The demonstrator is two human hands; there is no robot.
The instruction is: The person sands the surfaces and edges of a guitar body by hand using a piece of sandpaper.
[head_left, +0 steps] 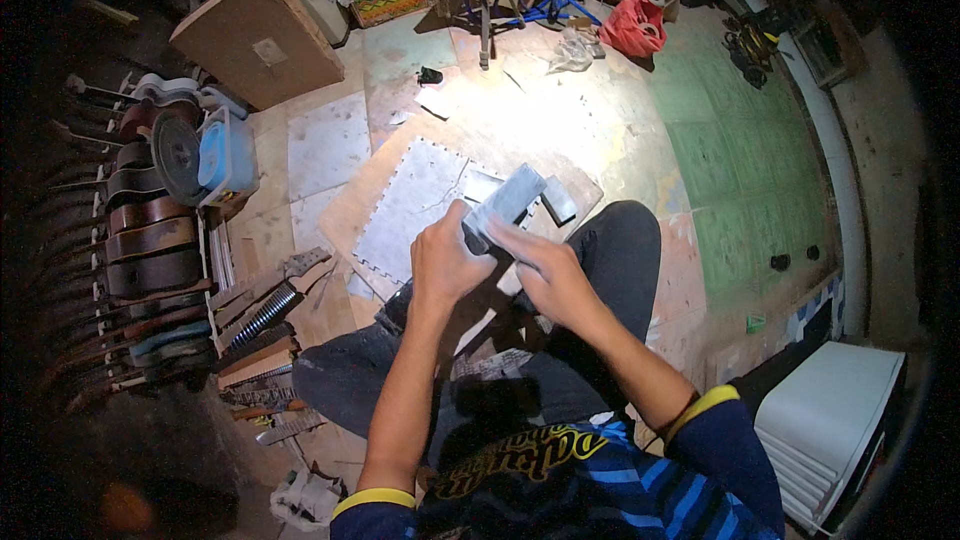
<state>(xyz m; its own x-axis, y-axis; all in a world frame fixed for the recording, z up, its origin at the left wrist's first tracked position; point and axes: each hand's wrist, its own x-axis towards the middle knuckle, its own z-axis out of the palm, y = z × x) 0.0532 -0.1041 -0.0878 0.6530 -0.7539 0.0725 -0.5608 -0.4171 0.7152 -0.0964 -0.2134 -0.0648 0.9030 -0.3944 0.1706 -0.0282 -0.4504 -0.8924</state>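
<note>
And here's the grey rectangular block point(518, 192), up off the tan board point(345, 210) in both hands, showing over the right-hand edge of the grey toothed-edge mat point(405, 205). The left hand point(450, 258) has its fingers closed round the block's near end; the right hand point(550, 278) lays its fingers out along the face, blurred, so how firmly they press I cannot tell. A smaller grey block point(559, 202) with dark sides rests toward the board's right corner. Now the writing: big curved yellow lettering runs across the front of the dark, blue-striped shirt point(590, 470), the boldest print in view. Up at far left, a brown panel point(235, 30) leans with a pale label-like patch point(268, 51), too small to read. Beyond the board's far edge, a red bag point(635, 30) slumps on the floor point(400, 60).
</note>
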